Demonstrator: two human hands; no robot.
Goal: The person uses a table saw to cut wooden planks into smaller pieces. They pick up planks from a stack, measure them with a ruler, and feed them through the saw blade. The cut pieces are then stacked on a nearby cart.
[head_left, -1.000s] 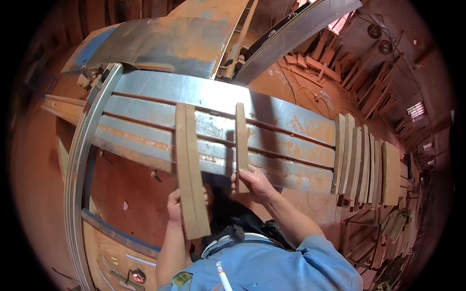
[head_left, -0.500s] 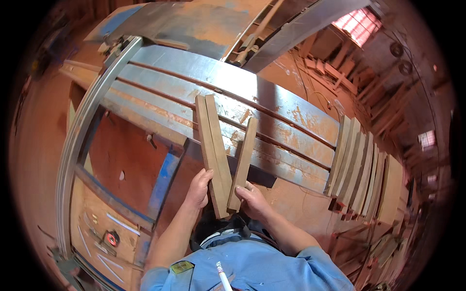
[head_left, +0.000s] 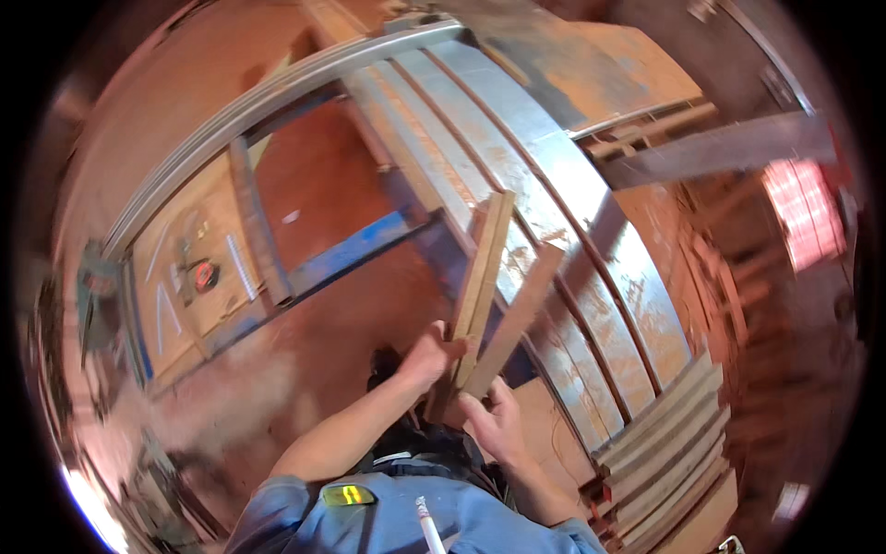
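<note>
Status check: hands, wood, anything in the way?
Left hand and right hand gripping wooden strips. Strips' far ends overlap metal table in view, contact unclear. No obstruction seen at strips; row of boards at table's end, apart.

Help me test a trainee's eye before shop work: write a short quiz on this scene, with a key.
1. Multiple choice: the left hand and right hand hold
A) rope
B) wooden strips
C) metal pipes

2. True or false: the round red-and-black tool lies on the wooden panel.

3. Fill in: the row of wooden pieces by the end of the slotted metal table is toward the picture's lower ____.

Key: 1 B; 2 true; 3 right.
</note>
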